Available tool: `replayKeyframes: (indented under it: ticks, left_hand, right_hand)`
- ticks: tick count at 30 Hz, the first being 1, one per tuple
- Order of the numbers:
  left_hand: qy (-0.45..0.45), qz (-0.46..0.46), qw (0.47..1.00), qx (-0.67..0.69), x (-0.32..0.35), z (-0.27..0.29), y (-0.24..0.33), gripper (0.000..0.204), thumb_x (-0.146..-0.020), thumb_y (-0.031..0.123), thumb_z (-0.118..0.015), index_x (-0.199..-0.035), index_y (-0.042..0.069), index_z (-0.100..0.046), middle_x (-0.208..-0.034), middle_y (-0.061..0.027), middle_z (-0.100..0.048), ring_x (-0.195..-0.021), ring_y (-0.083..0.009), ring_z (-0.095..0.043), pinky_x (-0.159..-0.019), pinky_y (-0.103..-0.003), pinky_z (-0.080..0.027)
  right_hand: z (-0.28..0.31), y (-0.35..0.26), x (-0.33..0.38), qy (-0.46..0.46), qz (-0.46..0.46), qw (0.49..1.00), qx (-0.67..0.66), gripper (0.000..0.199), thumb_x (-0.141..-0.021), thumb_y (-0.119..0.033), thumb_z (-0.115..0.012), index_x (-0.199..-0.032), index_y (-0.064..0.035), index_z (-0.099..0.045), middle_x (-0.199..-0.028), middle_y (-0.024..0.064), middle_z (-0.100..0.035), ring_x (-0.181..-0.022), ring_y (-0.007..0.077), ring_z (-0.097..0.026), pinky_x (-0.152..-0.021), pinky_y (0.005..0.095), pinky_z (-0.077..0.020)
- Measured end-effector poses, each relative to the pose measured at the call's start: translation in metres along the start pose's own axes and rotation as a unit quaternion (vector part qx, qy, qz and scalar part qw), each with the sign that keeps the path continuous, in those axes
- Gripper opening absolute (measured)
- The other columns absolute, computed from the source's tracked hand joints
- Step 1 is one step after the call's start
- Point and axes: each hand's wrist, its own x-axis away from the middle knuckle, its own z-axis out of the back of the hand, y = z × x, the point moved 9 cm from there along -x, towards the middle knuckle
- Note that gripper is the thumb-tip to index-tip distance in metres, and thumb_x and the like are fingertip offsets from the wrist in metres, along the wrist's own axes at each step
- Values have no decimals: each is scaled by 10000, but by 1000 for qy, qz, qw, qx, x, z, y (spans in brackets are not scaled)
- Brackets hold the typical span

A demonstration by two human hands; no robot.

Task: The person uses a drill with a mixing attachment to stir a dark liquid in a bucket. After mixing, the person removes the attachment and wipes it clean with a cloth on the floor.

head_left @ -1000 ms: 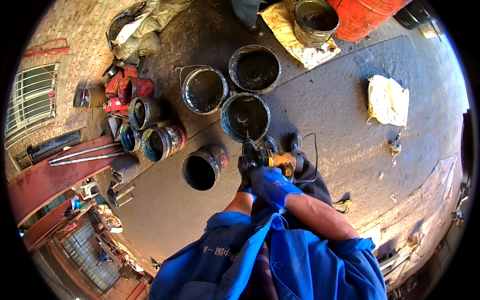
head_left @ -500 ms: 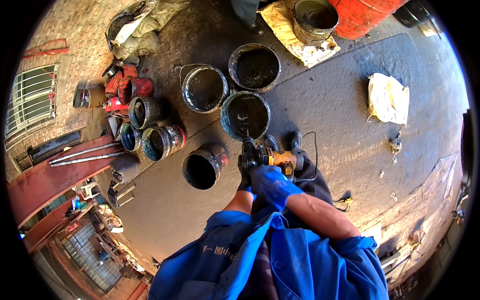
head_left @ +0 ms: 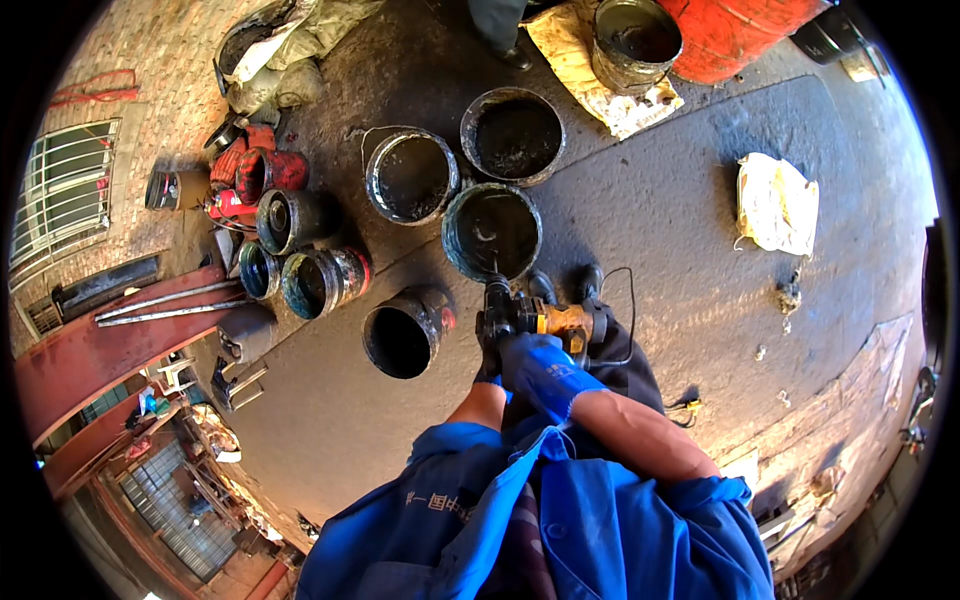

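Note:
A yellow and black corded power drill is held low in front of me, over my feet. My right hand, in a blue glove with a dark palm, wraps round its rear part. My left hand, gloved and mostly in shadow, closes on the black front end; its fingers are partly hidden. From the chuck a thin rod runs into a bucket of dark liquid just beyond. Two more buckets of dark liquid stand against it, one with a wire handle and one farther back.
A dark bucket lies tipped at the left. Several stained pails and a red fire extinguisher stand near the brick wall. Another person's leg shows at the far edge, beside a bucket and an orange-red drum.
My hands and the drill keep the same place over the bucket. The view has shifted very slightly; the dark liquid's surface streaks look a little different.

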Motion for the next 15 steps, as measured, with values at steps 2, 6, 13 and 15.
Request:
replayKeyframes:
  ticks: [2, 6, 13, 15]
  left_hand:
    - [0, -2, 1000, 2, -2, 0, 1, 376, -1037, 429, -460, -1237, 149, -613, -1061, -45, -636, -893, -201, -610, -807, -385, -524]
    - [-3, -1, 1000, 3, -3, -1, 1, 381, -1036, 432, -458, -1240, 150, -613, -1067, -46, -636, -898, -203, -610, -813, -386, -522]
    - [-3, 1, 1000, 2, -2, 0, 2, 389, -1035, 437, -454, -1245, 151, -612, -1077, -47, -637, -908, -205, -610, -823, -388, -520]
    - [-3, 1, 1000, 3, -1, 2, 3, 391, -1035, 439, -453, -1247, 151, -611, -1079, -48, -637, -911, -206, -610, -825, -389, -519]
  right_hand:
    - [1, 2, -2, -3, -8, 1000, -1, 225, -720, -242, -823, -914, -137, -776, -917, 86, -744, -862, 246, -696, -652, 467, -529]
    - [0, 3, -4, -12, -24, 1000, -8, 229, -729, -248, -812, -925, -136, -774, -923, 92, -743, -867, 253, -693, -653, 471, -529]
    - [-1, 8, -9, -30, -64, 997, -33, 236, -746, -259, -794, -944, -134, -771, -933, 102, -742, -876, 266, -689, -655, 478, -530]
    - [-2, 8, -11, -37, -78, 995, -43, 238, -750, -262, -789, -950, -133, -770, -936, 104, -742, -878, 270, -687, -656, 479, -530]
